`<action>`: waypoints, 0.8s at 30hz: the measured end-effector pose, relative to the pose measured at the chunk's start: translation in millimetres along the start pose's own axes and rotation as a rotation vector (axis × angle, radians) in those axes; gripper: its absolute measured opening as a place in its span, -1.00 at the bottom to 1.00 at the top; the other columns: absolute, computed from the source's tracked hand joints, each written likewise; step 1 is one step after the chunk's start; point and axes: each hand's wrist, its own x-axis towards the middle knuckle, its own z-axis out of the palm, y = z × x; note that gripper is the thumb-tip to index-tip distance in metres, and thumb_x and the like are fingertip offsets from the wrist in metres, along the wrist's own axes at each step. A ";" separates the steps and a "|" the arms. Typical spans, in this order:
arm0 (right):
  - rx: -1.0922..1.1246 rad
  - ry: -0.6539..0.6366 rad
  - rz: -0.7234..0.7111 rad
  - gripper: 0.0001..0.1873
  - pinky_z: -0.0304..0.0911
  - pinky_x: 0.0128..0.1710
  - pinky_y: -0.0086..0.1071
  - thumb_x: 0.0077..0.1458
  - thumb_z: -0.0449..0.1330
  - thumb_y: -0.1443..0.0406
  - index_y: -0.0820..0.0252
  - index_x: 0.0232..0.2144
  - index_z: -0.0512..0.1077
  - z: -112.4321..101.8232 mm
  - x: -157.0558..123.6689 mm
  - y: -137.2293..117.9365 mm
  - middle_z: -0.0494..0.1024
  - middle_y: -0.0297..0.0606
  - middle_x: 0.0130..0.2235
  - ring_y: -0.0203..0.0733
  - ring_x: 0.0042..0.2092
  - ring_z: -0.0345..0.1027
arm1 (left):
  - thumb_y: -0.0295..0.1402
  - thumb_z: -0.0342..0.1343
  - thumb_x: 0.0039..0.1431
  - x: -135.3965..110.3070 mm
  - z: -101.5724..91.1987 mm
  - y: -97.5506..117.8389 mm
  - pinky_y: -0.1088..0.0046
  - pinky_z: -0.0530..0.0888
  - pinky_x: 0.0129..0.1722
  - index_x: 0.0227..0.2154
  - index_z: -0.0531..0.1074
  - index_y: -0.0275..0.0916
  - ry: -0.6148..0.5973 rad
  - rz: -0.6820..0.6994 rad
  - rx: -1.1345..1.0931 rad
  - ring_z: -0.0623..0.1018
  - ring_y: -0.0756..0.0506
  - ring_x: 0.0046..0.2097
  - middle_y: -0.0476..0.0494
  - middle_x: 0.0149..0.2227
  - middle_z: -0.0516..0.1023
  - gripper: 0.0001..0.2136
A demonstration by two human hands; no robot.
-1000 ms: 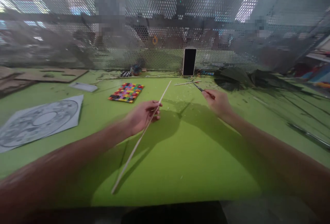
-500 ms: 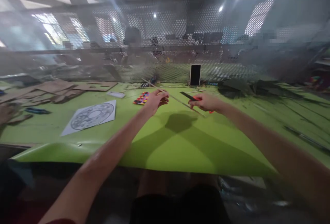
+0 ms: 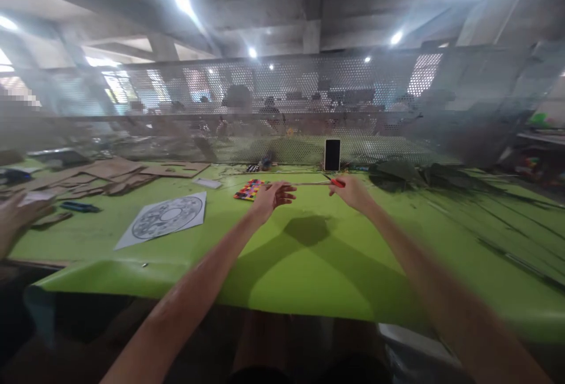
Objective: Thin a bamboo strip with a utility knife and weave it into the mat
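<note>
Nearest is the front edge of the table's glossy green covering (image 3: 304, 290), wavy well to the left of the upright, white-rimmed phone (image 3: 332, 155). Farther in, left of the phone, lies a paper sheet (image 3: 168, 217) bearing a dark ring-shaped pattern; another person's hand (image 3: 20, 216) shows far to its left. Just in front of the phone, a thin pale stick (image 3: 309, 184) spans the two hands, its long axis crosswise and nearly level; where its ends stop cannot be told. The left hand (image 3: 271, 197) curls its fingers about the stick; the right hand (image 3: 352, 192) grips a red-handled knife (image 3: 338, 183), its dark tip pointing away and leftward, near the phone's foot. Left of the phone lie a multicoloured woven mat (image 3: 249, 189) and brown cardboard pieces (image 3: 117, 169); right of it, dark leaves (image 3: 395, 175). Behind the phone stands a perforated screen (image 3: 282, 145), then concrete beams and bright lamps (image 3: 182, 0).
</note>
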 end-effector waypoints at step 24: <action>0.509 0.328 0.233 -0.85 -0.05 -0.66 -0.41 -0.03 0.31 0.23 0.20 -0.40 0.50 -4.8 0.2 25.2 0.66 -0.15 -0.35 -0.42 -0.63 0.04 | -0.38 0.39 -0.08 -2.0 -28.4 12.9 0.42 0.57 -0.34 -0.07 0.65 -0.35 -0.398 0.046 0.412 0.65 -0.10 -0.27 -0.30 -0.20 0.70 -0.56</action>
